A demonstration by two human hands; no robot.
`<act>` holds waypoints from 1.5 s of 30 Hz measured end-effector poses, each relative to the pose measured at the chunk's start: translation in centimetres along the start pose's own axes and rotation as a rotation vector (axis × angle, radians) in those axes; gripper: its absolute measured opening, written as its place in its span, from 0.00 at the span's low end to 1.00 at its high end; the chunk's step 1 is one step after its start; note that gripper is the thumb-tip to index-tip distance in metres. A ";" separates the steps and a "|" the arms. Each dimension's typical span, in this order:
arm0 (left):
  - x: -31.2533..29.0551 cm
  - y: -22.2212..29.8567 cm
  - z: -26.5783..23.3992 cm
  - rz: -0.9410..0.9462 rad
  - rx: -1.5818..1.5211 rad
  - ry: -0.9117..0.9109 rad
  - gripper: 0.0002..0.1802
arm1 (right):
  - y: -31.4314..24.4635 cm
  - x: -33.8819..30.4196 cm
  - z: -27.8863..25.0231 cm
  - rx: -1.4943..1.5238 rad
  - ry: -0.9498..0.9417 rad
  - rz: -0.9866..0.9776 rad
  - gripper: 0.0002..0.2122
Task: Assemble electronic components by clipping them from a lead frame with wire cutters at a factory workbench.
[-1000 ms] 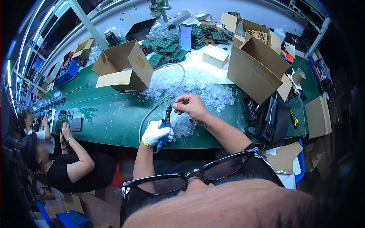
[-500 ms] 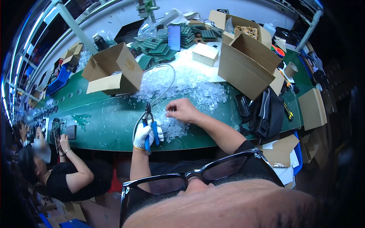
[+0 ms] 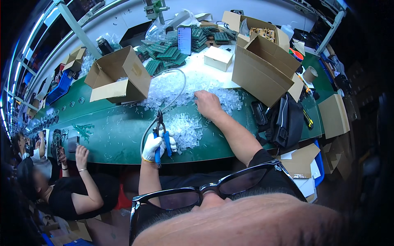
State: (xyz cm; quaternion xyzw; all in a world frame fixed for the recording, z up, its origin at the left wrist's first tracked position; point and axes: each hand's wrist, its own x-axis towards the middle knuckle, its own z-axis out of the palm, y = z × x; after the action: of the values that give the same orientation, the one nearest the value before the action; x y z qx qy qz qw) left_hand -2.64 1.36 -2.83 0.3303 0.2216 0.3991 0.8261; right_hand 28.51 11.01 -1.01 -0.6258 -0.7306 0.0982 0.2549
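My left hand (image 3: pixel 152 147), in a white glove, grips a pair of cutting pliers (image 3: pixel 161 130) by their blue handles. Their dark jaws point away from me, and a grey cable (image 3: pixel 180 92) loops up from beside them. My bare right hand (image 3: pixel 208 104) reaches into the far heap of clear plastic pieces (image 3: pixel 166 90). Its fingers are curled at the edge of the heap, and whatever may be in them is hidden. A nearer heap of clear pieces (image 3: pixel 186 131) lies on the green table just right of the pliers.
An open cardboard box (image 3: pixel 117 88) stands left of the heap, a taller one (image 3: pixel 258 76) right of it. Behind are green circuit boards (image 3: pixel 164 53), a phone (image 3: pixel 184 41) and a small white box (image 3: pixel 218 58). A black bag (image 3: pixel 285 123) lies right. A co-worker (image 3: pixel 78 188) sits left.
My right hand has moved away from the nearer heap to the far one. The left hand keeps the pliers in nearly the same place. The co-worker's hand has lifted off their work.
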 end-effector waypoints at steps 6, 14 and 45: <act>-0.1 0.2 0.1 0.009 0.026 0.004 0.41 | 0.4 0.5 0.2 0.223 0.176 -0.075 0.12; -0.3 0.6 1.1 -0.020 0.147 0.015 0.43 | -2.4 -0.5 -0.5 1.648 -0.430 0.259 0.13; -0.6 1.0 4.1 -0.110 0.480 0.202 0.20 | -7.0 -4.1 -1.1 1.061 -0.134 -0.019 0.10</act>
State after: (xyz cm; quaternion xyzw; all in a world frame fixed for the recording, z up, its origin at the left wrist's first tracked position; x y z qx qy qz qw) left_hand -0.91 -0.14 0.73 0.4628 0.4090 0.3206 0.7182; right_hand 23.42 5.45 2.14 -0.3966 -0.6008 0.4915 0.4901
